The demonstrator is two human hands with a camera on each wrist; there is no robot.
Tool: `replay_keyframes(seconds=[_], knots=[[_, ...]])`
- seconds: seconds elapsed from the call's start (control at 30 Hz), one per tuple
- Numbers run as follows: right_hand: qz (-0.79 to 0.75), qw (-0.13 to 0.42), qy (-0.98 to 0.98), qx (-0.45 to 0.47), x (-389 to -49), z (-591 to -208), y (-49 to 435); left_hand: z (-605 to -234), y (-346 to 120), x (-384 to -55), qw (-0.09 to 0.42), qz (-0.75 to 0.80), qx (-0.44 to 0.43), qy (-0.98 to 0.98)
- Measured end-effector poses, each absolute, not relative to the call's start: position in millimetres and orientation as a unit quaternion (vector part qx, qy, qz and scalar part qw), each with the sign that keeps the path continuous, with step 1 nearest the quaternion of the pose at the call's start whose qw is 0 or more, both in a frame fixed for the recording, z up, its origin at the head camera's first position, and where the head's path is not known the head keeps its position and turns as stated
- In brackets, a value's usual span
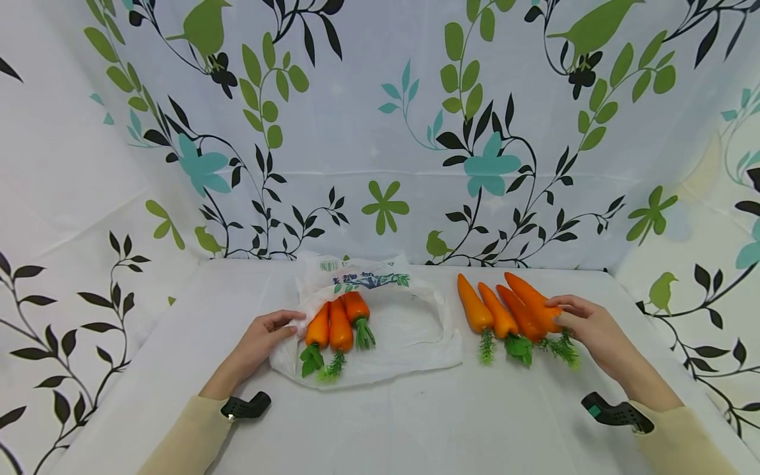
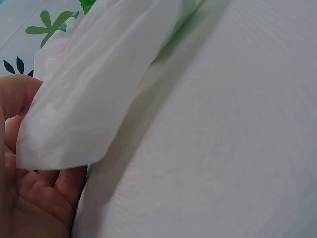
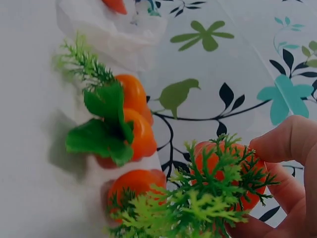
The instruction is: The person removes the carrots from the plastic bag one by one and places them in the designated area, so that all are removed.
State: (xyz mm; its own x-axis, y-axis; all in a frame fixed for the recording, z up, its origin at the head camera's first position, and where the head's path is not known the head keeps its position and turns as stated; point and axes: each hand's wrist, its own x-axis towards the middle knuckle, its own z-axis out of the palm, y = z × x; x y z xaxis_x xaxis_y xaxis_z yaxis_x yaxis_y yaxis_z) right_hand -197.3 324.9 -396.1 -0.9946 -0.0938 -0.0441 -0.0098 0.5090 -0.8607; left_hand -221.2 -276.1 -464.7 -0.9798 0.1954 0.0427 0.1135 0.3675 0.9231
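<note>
Your left hand (image 1: 265, 338) pinches the left edge of the plastic bag (image 1: 415, 361) between thumb and fingers. Your right hand (image 1: 590, 332) grips the rightmost carrot (image 1: 527, 293) by its thick, leafy end; you cannot tell whether it is clear of the counter (image 1: 380, 429). That carrot's long axis slants, tip away from you and to the left, leaves toward you. The bag lies well to its left, past the three loose carrots (image 1: 472, 305), so your right hand is nearer the carrots and your left is on the bag.

The loose three lie side by side, tips away from you, leafy tops your way. The bag is thin, white and crumpled, printed at its far side, its mouth spread wide. Three bagged carrots (image 1: 340, 326) lie at its left, tips hidden under the printed layer. All are smooth, glossy orange tapers; their greens vary, some feathery, some broad-leaved. Beyond hangs a pale, lightly creased cloth (image 1: 356, 125) patterned with leaves and birds.
</note>
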Motion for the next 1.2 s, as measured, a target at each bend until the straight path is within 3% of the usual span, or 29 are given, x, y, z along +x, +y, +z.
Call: replay_keyframes(seconds=[0.73, 1.2], knots=[[-0.494, 0.073, 0.866, 0.017, -206, -421, 359, -463, -276, -219, 0.043, 0.57, 0.089, 0.816], [-0.504, 0.089, 0.859, 0.005, -209, -434, 354, -463, -275, -220, 0.041, 0.574, 0.085, 0.813]])
